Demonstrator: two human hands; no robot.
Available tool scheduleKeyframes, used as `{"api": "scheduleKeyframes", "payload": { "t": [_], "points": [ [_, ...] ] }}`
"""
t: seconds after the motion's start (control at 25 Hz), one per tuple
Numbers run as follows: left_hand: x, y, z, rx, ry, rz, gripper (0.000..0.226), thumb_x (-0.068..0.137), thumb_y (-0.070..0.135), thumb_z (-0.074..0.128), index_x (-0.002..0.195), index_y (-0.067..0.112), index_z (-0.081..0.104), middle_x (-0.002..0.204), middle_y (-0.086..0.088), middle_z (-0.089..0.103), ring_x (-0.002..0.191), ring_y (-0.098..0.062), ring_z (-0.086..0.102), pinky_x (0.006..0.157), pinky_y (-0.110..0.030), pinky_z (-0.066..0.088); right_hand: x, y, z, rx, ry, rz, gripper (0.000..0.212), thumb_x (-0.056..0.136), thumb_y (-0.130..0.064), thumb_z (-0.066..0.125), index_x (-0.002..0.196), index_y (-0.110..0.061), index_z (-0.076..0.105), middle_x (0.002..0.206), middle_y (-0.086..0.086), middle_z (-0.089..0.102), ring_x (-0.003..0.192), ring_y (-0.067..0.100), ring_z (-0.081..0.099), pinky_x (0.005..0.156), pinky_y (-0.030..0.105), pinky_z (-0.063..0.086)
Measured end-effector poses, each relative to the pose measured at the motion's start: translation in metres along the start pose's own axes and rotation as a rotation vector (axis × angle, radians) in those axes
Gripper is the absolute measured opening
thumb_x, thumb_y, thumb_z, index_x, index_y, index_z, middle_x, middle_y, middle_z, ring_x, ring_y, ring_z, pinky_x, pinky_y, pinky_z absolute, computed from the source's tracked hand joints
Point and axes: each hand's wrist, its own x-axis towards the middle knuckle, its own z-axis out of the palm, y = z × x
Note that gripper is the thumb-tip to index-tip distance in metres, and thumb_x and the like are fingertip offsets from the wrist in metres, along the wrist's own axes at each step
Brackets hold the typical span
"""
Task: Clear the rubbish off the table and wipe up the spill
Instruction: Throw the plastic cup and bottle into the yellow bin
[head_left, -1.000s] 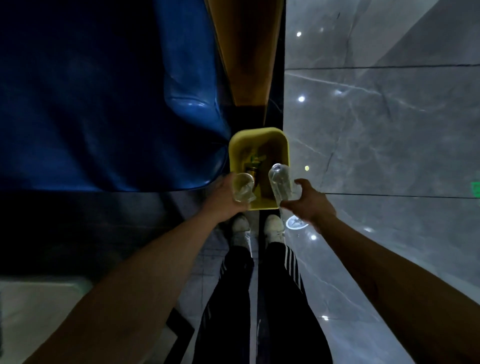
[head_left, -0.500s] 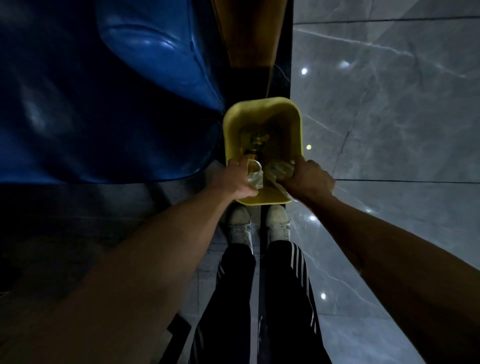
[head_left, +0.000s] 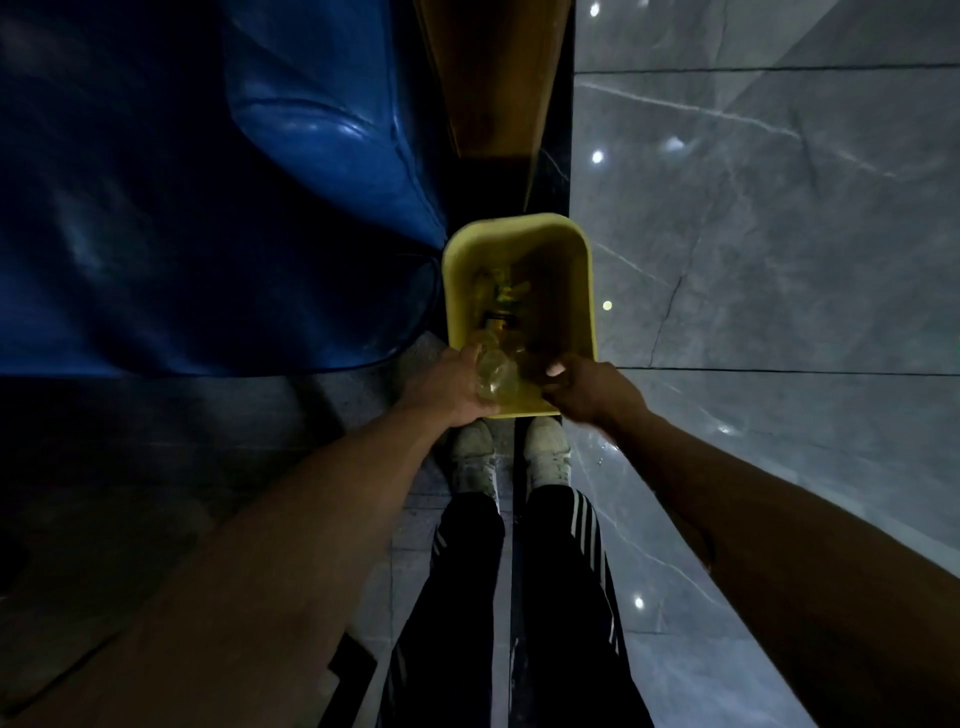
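A yellow bin (head_left: 584, 291) stands on the floor just ahead of my shoes, with dark rubbish and a green-labelled item at its bottom. My left hand (head_left: 447, 392) is over the bin's near left rim, shut on a crumpled clear plastic cup (head_left: 493, 376) that tilts into the opening. My right hand (head_left: 587, 389) is over the near right rim, thumb out and fingers loosely curled, with nothing visible in it. A faint clear shape lies inside the bin by that hand; the light is too dim to tell what it is.
A blue padded seat (head_left: 218, 208) fills the left side and touches the bin. A brown wooden panel (head_left: 493, 78) runs behind the bin. Glossy grey marble floor (head_left: 779, 260) spreads to the right. My feet (head_left: 509, 457) stand right behind the bin.
Both hands came down over the bin's near rim. The clear bottle that my right hand held is no longer in it. The left hand still holds the cup.
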Motion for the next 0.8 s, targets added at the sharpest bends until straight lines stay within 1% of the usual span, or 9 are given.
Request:
{"api": "scheduleKeyframes", "payload": {
  "t": [0.12,0.2,0.28,0.4,0.48,0.56,0.68,0.72,0.8],
  "points": [
    [-0.031,-0.002,-0.014,-0.006,0.033,0.03,0.081,0.079,0.046,0.07,0.145,0.018,0.032,0.145,-0.012,0.044,0.129,-0.031,0.048,0.1,-0.044,0.046,-0.026,-0.008,-0.016,-0.008,-0.018,0.01,0.042,0.09,-0.033,0.055,0.129,-0.016,0.054,0.131,0.016,0.059,0.118,0.033,0.056,0.1,0.046,0.047],
    [-0.06,-0.001,-0.024,-0.05,0.033,0.055,0.062,0.081,0.041,0.068,0.134,0.018,0.046,0.134,-0.011,0.055,0.12,-0.029,0.054,0.094,-0.041,0.048,-0.054,-0.017,-0.026,-0.014,-0.006,0.011,0.041,0.091,-0.033,0.053,0.128,-0.015,0.054,0.13,0.017,0.059,0.117,0.034,0.056,0.099,0.045,0.047],
    [-0.092,0.001,-0.037,-0.058,0.0,0.076,0.047,0.083,0.039,0.065,0.125,0.019,0.055,0.124,-0.01,0.063,0.111,-0.027,0.059,0.088,-0.036,0.049,-0.087,-0.027,-0.037,-0.035,0.002,-0.005,0.041,0.091,-0.034,0.053,0.128,-0.015,0.053,0.129,0.018,0.06,0.116,0.036,0.057,0.098,0.045,0.048],
    [-0.143,0.006,-0.063,-0.08,-0.004,0.093,0.046,0.085,0.04,0.063,0.124,0.017,0.057,0.125,-0.011,0.063,0.114,-0.028,0.059,0.088,-0.034,0.046,-0.141,-0.043,-0.053,-0.052,-0.002,-0.021,0.043,0.092,-0.037,0.053,0.13,-0.017,0.05,0.128,0.018,0.06,0.114,0.035,0.058,0.097,0.045,0.048],
    [-0.176,0.009,-0.079,-0.095,0.025,0.106,0.045,0.085,0.042,0.062,0.122,0.018,0.059,0.126,-0.011,0.063,0.114,-0.027,0.058,0.091,-0.036,0.047,-0.175,-0.052,-0.061,-0.084,-0.002,-0.018,0.043,0.092,-0.038,0.053,0.13,-0.02,0.05,0.13,0.016,0.059,0.116,0.033,0.057,0.097,0.043,0.048],
    [-0.209,0.012,-0.094,-0.122,0.054,0.118,0.042,0.084,0.044,0.06,0.116,0.017,0.062,0.121,-0.01,0.065,0.11,-0.026,0.059,0.092,-0.039,0.05,-0.21,-0.064,-0.07,-0.124,-0.005,-0.024,0.043,0.092,-0.037,0.053,0.131,-0.021,0.049,0.132,0.014,0.058,0.117,0.031,0.057,0.098,0.042,0.048],
    [-0.252,0.011,-0.107,-0.17,0.077,0.111,0.044,0.086,0.047,0.057,0.115,0.015,0.061,0.12,-0.009,0.063,0.109,-0.025,0.059,0.095,-0.043,0.05,-0.254,-0.083,-0.079,-0.202,-0.002,-0.058,0.042,0.091,-0.038,0.053,0.13,-0.022,0.05,0.128,0.013,0.06,0.113,0.03,0.059,0.095,0.04,0.05],
    [-0.268,0.009,-0.11,-0.205,0.096,0.108,0.043,0.086,0.046,0.057,0.115,0.015,0.061,0.12,-0.009,0.063,0.11,-0.025,0.059,0.095,-0.042,0.05,-0.269,-0.092,-0.083,-0.228,0.01,-0.069,0.041,0.09,-0.038,0.053,0.128,-0.022,0.051,0.126,0.013,0.061,0.111,0.03,0.06,0.094,0.04,0.051],
    [-0.295,0.006,-0.111,-0.304,0.126,0.098,0.04,0.087,0.044,0.06,0.112,0.012,0.063,0.119,-0.01,0.065,0.109,-0.024,0.06,0.092,-0.036,0.049,-0.295,-0.107,-0.09,-0.281,0.023,-0.106,0.037,0.09,-0.037,0.052,0.124,-0.021,0.054,0.122,0.013,0.063,0.107,0.03,0.062,0.09,0.039,0.052]
  ]
}}
